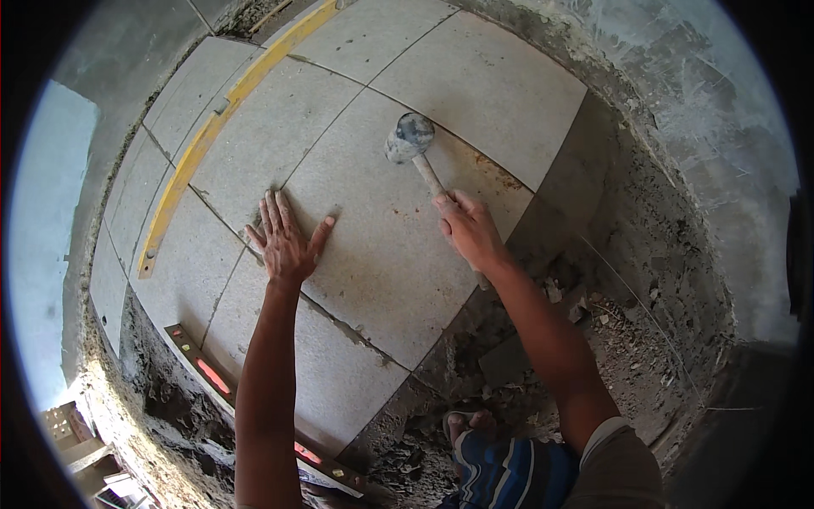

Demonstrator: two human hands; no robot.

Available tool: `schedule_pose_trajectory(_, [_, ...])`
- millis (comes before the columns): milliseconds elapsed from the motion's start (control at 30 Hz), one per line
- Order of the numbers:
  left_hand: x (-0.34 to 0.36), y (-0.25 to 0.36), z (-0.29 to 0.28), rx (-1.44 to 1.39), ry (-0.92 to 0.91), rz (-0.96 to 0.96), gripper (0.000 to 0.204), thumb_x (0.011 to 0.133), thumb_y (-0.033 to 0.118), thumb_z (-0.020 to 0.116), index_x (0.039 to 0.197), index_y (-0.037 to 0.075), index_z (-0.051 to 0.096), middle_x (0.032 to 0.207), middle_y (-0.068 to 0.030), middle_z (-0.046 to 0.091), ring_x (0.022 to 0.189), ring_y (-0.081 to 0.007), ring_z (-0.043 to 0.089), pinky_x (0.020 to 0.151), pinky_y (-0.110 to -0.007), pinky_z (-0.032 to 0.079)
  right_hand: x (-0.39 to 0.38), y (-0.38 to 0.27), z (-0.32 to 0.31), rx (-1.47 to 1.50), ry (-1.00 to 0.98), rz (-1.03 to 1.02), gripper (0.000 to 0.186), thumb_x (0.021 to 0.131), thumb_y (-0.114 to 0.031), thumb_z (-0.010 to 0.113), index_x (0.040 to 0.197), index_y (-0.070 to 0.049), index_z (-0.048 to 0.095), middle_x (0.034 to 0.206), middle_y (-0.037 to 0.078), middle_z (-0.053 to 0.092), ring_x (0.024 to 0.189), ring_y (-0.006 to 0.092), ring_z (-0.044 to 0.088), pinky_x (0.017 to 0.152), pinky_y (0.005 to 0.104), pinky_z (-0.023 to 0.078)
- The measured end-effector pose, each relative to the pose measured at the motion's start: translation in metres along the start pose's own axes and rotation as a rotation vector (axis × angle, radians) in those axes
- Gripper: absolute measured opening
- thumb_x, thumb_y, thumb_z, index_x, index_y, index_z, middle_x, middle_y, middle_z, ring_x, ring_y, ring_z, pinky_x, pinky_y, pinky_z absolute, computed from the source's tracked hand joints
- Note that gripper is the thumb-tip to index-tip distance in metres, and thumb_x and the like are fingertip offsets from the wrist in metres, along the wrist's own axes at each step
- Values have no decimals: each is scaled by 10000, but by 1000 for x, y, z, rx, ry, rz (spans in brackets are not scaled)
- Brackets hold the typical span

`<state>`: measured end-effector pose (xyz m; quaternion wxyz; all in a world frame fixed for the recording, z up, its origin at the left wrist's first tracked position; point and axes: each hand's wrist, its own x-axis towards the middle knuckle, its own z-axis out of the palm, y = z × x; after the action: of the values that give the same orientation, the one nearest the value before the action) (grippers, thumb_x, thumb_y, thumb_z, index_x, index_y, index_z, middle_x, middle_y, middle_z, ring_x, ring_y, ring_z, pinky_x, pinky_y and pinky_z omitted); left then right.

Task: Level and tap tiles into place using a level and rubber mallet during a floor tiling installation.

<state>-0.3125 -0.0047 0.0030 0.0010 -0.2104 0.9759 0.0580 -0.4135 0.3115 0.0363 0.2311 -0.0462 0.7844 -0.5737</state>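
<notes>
My right hand [468, 226] is closed round the pale handle of a rubber mallet [410, 137]. The mallet's dark, dust-smeared head is over a light grey floor tile [373, 246]; I cannot tell whether it touches. My left hand [287, 237] lies flat with fingers spread on the left part of that same tile, by the joint with its neighbours. Left of it a long yellow spirit level [222, 119] lies across several laid tiles. A second level [203, 366], dark with red parts, lies near the lower tile edge, partly hidden behind my left forearm.
Rough wet mortar and rubble [610, 331] border the tiles on the right and below. A thin string [644, 310] stretches over the rubble. Grey plastered walls [721, 110] stand at the right and upper left. My sandalled foot [466, 422] rests in the rubble.
</notes>
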Motion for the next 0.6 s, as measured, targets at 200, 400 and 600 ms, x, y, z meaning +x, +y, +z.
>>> schedule_pose_trajectory(200, [5,54,-8,19,-29,-29,1206,915,868,465,1667,-35,194,1750,-267,138,1640,-412,65,1247,-709,-13,-45,23,-123,-46,356,-49,348,1101,-360,527,1019,-34,618,721,3,538,640,111,496,600,337,424])
schedule_pose_trajectory(400, [-6,256,12,-102,25,729,1016,984,820,359,1684,92,257,1754,-199,196,1638,-393,99,1275,-676,32,-86,38,-187,-128,587,-56,454,1134,-343,465,1440,-23,566,788,16,530,690,130,512,669,338,460])
schedule_pose_trajectory(600, [-12,329,45,-240,54,800,942,1009,762,410,1645,70,346,1729,-173,290,1628,-362,185,1253,-719,47,-90,26,-206,-123,637,-115,461,1138,-347,462,1440,-13,562,784,16,520,697,127,516,666,328,461])
